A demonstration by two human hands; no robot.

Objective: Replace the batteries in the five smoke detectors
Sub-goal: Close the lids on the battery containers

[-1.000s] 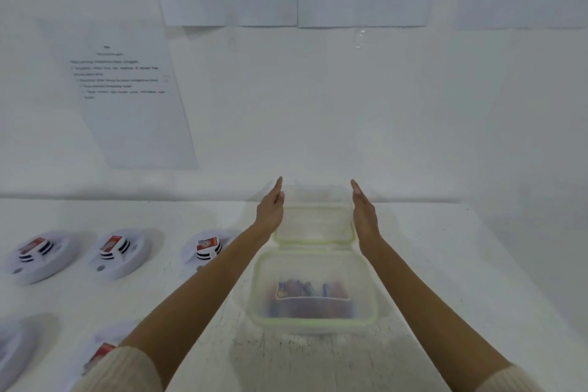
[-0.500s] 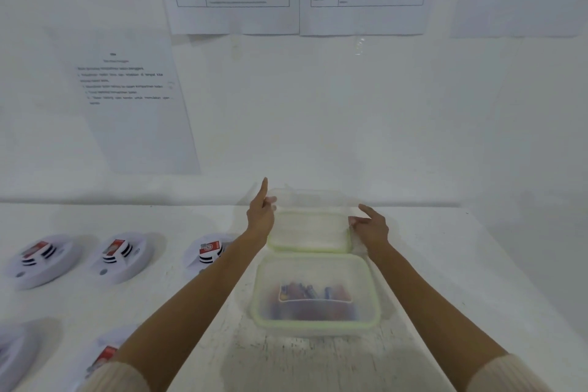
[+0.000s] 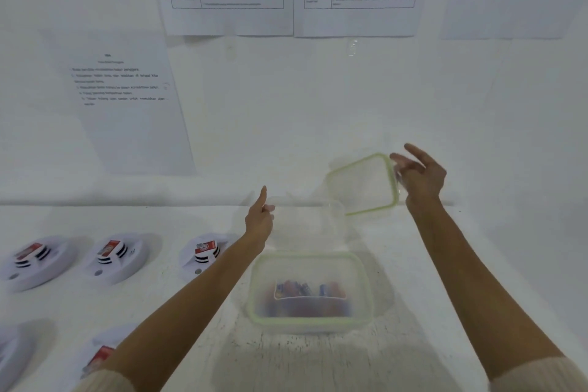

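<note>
Two clear plastic containers stand one behind the other on the white table. The near container (image 3: 362, 267) is closed with a green-rimmed lid, and several batteries (image 3: 308, 291) show through it. The far container (image 3: 318, 227) is uncovered and looks empty. My right hand (image 3: 420, 180) pinches the right edge of its green-rimmed lid (image 3: 361, 184) and holds it tilted in the air, up and to the right. My left hand (image 3: 259, 219) holds the far container's left rim with curled fingers, index finger straight. Three white smoke detectors (image 3: 116, 258) lie in a row at the left, with two more (image 3: 98, 359) nearer me.
The table (image 3: 429, 264) ends at a white wall close behind the containers. Printed paper sheets (image 3: 127, 105) hang on the wall. My left forearm crosses in front of the third detector (image 3: 203, 256).
My right hand has lifted the lid off the far container and swung it up to the right. My left hand has stayed at the container's left rim.
</note>
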